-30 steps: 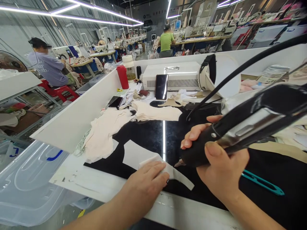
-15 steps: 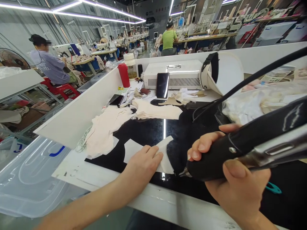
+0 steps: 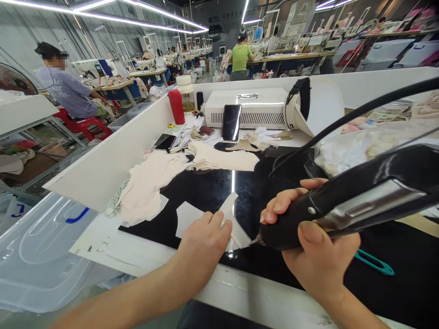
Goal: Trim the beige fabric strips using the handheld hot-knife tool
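Note:
My right hand point(image 3: 318, 246) is wrapped round a black corded hand tool point(image 3: 343, 205) whose metal tip touches the edge of a small white fabric piece point(image 3: 236, 224). My left hand point(image 3: 206, 240) lies on that piece with fingers together and flat, pinning it to the glossy black work surface point(image 3: 209, 187). A second white piece point(image 3: 187, 219) lies just left of the hand.
A pile of cream fabric pieces point(image 3: 151, 187) and a stack point(image 3: 222, 160) lie further back. Teal snips point(image 3: 373, 262) lie right of my wrist. A phone point(image 3: 231, 122) leans on a white box point(image 3: 250, 107); a red bottle point(image 3: 176, 107) stands left. Workers sit at benches behind.
My left hand has turned the white piece and slid it from low right to centre. The tool tip has followed it, lifting then coming back down to its edge.

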`<state>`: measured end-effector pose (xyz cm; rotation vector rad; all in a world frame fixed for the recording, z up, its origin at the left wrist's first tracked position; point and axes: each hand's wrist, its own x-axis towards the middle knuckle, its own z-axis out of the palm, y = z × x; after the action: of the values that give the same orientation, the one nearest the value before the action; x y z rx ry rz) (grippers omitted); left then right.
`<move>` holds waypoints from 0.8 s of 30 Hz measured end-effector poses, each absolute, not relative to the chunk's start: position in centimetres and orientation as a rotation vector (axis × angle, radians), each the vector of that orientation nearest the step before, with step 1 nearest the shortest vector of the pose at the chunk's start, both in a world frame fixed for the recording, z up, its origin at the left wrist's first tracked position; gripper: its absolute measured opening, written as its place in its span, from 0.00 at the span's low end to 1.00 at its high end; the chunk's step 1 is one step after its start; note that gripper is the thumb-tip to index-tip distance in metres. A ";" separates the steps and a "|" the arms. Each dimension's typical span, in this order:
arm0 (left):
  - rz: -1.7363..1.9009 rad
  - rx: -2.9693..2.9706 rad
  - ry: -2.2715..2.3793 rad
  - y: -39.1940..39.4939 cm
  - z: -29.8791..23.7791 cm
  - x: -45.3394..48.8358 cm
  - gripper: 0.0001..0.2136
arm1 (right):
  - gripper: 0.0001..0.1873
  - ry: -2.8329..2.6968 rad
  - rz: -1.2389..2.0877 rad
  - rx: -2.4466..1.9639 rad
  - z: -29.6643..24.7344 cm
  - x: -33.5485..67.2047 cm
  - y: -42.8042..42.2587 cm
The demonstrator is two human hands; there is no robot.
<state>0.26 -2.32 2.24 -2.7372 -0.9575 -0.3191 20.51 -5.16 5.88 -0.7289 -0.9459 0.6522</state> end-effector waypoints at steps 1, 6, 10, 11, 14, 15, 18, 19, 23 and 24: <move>-0.342 -2.708 -0.968 -2.5 2.3 0.3 0.07 | 0.24 -0.945 0.656 -0.731 5.8 20.5 -5.2; -0.640 -2.765 -0.596 -3.4 2.8 0.9 0.10 | 0.24 -0.941 0.679 -0.734 5.8 20.7 -5.3; -0.714 -2.934 -0.300 -3.3 2.0 1.7 0.12 | 0.23 -0.950 0.678 -0.737 5.7 20.7 -5.3; -0.721 -2.945 -0.283 -3.1 1.7 1.8 0.12 | 0.23 -0.952 0.679 -0.736 5.7 20.7 -5.3; -0.760 -2.941 -0.281 -2.5 0.9 1.7 0.12 | 0.23 -0.958 0.678 -0.733 5.7 20.7 -5.3; -0.771 -2.939 -0.286 -2.3 0.8 1.5 0.12 | 0.22 -0.959 0.678 -0.731 5.7 20.7 -5.3; -0.746 -2.923 -0.301 -1.9 0.8 1.0 0.11 | 0.23 -0.953 0.684 -0.717 5.9 20.7 -5.4; -0.738 -2.913 -0.311 -1.9 0.9 0.8 0.11 | 0.23 -0.951 0.688 -0.710 5.9 20.6 -5.4; -0.775 -2.914 -0.396 -1.8 1.5 0.5 0.11 | 0.23 -0.941 0.707 -0.696 6.2 20.6 -5.4; -0.792 -2.918 -0.423 -1.9 1.5 0.5 0.12 | 0.24 -0.937 0.709 -0.696 6.2 20.6 -5.4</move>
<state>0.48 -1.86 1.54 -2.9184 -0.4226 -0.7921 20.58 -5.41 6.25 -0.6964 -0.9365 0.7088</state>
